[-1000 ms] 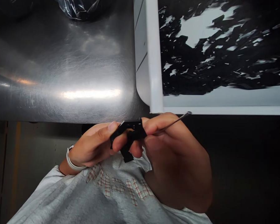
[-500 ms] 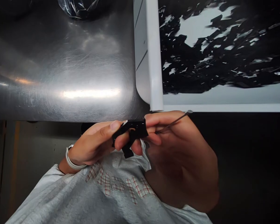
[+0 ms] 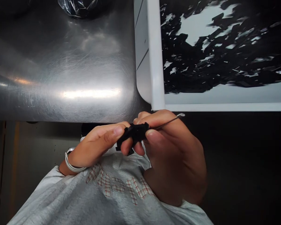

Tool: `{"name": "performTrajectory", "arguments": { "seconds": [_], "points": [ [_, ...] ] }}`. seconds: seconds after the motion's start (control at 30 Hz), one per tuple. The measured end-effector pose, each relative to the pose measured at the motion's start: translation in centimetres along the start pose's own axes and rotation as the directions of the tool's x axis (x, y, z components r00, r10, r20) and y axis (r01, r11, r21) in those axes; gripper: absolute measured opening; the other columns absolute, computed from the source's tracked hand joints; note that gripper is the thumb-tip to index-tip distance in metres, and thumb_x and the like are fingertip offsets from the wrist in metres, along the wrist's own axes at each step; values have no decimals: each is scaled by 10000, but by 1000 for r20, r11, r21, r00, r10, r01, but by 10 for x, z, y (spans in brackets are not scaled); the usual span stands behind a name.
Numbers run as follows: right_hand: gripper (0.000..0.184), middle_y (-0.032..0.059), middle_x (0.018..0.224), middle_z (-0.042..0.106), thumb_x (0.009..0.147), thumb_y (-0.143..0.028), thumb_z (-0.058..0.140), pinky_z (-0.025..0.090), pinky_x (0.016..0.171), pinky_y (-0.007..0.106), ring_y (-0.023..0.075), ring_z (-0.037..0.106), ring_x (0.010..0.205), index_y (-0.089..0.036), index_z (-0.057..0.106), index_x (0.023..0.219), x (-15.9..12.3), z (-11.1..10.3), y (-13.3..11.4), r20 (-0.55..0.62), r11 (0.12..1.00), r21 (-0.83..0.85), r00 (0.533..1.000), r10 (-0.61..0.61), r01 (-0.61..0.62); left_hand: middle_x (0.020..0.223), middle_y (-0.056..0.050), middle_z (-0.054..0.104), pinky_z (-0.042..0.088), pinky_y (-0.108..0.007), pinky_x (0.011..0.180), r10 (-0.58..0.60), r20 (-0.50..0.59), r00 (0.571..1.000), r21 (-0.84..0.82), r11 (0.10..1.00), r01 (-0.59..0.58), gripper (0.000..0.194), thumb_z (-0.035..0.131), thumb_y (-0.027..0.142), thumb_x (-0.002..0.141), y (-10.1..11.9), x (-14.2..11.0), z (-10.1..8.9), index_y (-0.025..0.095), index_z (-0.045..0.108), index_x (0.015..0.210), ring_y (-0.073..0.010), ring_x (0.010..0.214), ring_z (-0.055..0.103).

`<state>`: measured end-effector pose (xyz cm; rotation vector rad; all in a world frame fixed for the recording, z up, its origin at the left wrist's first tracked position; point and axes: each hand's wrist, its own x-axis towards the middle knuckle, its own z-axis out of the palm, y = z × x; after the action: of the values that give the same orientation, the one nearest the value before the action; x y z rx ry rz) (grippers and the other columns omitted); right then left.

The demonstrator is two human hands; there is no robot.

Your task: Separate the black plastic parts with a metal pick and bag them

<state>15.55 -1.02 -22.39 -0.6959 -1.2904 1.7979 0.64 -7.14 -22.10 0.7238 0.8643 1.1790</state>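
Observation:
Close to my chest, my left hand (image 3: 105,142) is closed around a small black plastic part (image 3: 138,132), thumb on top and fingertips curled under and through it. My right hand (image 3: 175,150) is closed at the part's right end, its thumb close to the edge. A thin metal rod tool (image 3: 167,122) with a flattened, pale tip sticks out of my right hand toward the upper right. The rod's other end is hidden by the fingers and the part, so I cannot tell whether it touches the part.
A scratched steel table (image 3: 61,68) spreads ahead on the left, with a clear plastic bag (image 3: 77,7) of something dark at its back. To the right stands a white tray (image 3: 156,62) with many black plastic pieces (image 3: 189,73). Its front rim is just beyond my right hand.
My right hand has shifted left and its thumb has come up against the part. The rod moved left with it. The black part has turned and now lies flatter in my left fingers.

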Motion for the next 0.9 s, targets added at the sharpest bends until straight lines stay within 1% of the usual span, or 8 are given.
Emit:
{"name": "performTrajectory", "arguments": {
  "seconds": [0.07, 0.17, 0.3, 0.43, 0.53, 0.63, 0.77, 0.9],
  "points": [
    [121, -29, 685, 633, 1001, -305, 698, 541, 512, 266, 142, 655, 549, -267, 695, 886, 2, 0, -1, 21, 1000, 25, 1000, -4, 3, 848, -80, 684, 472, -360, 973, 7, -1, 1000, 1, 1000, -7, 536, 349, 528, 1095, 0, 0, 1, 208, 584, 735, -221, 904, 637],
    [160, -51, 663, 586, 998, -299, 711, 520, 505, 244, 118, 643, 521, -255, 660, 852, 2, 1, -1, -28, 999, -17, 999, 30, -30, 835, -74, 663, 475, -354, 971, 8, 6, 1000, 0, 1000, -8, 536, 335, 515, 1099, 0, 0, 1, 208, 594, 744, -214, 884, 619],
    [231, -57, 687, 643, 1013, -224, 684, 500, 517, 206, 91, 654, 547, -241, 572, 811, 1, 1, -3, 9, 998, -60, 1000, -6, 6, 784, -60, 604, 471, -344, 944, 10, 24, 1000, -17, 1000, -10, 500, 358, 476, 1098, -1, 1, 0, 209, 588, 743, -210, 847, 588],
    [277, -38, 689, 608, 976, -331, 744, 482, 470, 215, 109, 648, 545, -236, 576, 778, 3, 0, -4, -5, 995, -101, 1000, 24, -24, 710, -20, 476, 479, -339, 928, -13, 10, 1000, -18, 1000, 13, 482, 427, 484, 1079, 0, 2, -2, 206, 583, 717, -185, 750, 499],
    [188, -28, 683, 611, 976, -332, 741, 488, 458, 222, 130, 663, 557, -248, 647, 837, 4, -1, -2, 7, 999, -26, 999, 39, -38, 714, -24, 477, 481, -353, 936, -26, 8, 1000, -15, 1000, 26, 504, 415, 523, 1075, 1, 2, -2, 206, 581, 719, -196, 782, 535],
    [130, -26, 662, 619, 1025, -303, 659, 499, 470, 237, 145, 676, 567, -258, 693, 908, 2, -1, 2, 42, 999, 35, 999, 8, -9, 716, -42, 524, 480, -369, 944, -50, 6, 999, -14, 999, 50, 525, 427, 582, 1057, 0, 3, -1, 209, 557, 711, -224, 855, 588],
    [203, -35, 671, 598, 1019, -289, 672, 456, 465, 257, 127, 620, 522, -256, 629, 823, 0, 1, 3, -65, 997, -71, 998, -6, 1, 715, -43, 517, 484, -362, 928, -60, -21, 998, -5, 998, 60, 528, 460, 603, 1037, 1, 4, 1, 214, 529, 688, -219, 831, 570],
    [277, -39, 663, 571, 994, -320, 715, 464, 502, 261, 129, 612, 552, -250, 567, 771, 0, 1, 0, -35, 990, -138, 999, 5, -10, 680, -10, 409, 478, -340, 860, -72, -32, 997, 9, 997, 72, 520, 514, 585, 1020, 0, 6, 1, 213, 510, 657, -181, 706, 441]
  ]
}}
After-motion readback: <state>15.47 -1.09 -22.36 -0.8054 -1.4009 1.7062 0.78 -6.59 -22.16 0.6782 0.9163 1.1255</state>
